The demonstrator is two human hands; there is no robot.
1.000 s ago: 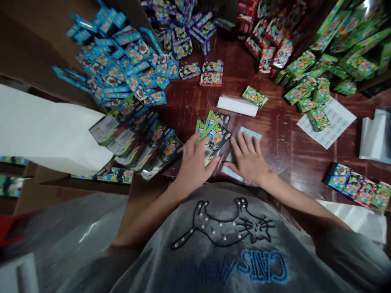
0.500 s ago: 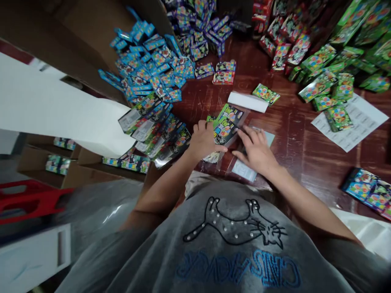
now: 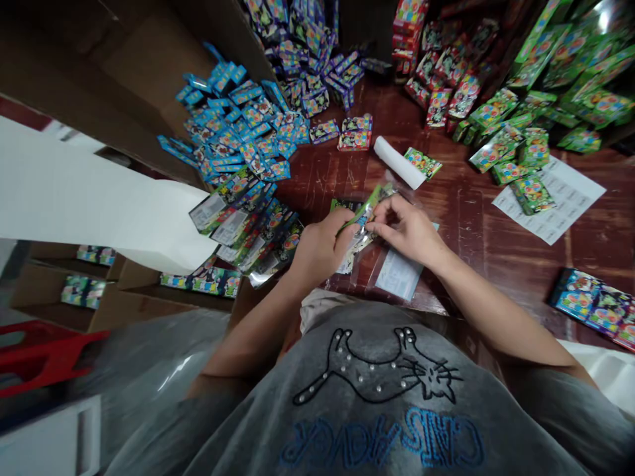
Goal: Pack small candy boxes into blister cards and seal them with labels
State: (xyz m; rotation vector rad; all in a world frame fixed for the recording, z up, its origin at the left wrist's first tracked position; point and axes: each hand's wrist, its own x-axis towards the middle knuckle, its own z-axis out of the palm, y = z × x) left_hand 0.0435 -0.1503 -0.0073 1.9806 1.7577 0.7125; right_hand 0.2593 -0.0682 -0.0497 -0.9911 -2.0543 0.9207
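Note:
In the head view a green and black printed packet in clear plastic [image 3: 366,213] is tilted up between my two hands. My left hand [image 3: 322,246] grips its near left end, thumb on top. The fingers of my right hand [image 3: 404,228] pinch the plastic at its right side. Under and behind my left hand lies another green printed packet [image 3: 342,204]. A pale sheet in a clear sleeve [image 3: 398,274] lies on the table below my right hand. Left of my hands, several printed packs [image 3: 248,225] lie overlapping in a row.
Piles of blue boxes [image 3: 243,125], purple boxes [image 3: 307,53], red boxes [image 3: 441,73] and green boxes [image 3: 526,132] surround the dark red table [image 3: 466,218]. A white roll [image 3: 399,162] and a label sheet [image 3: 570,198] lie on it. Open cartons [image 3: 143,301] stand lower left.
Both hands have closed on the plastic-wrapped packet, which has gone from lying flat to tilted up. The white roll has turned to a steeper slant. The whole view has shifted slightly.

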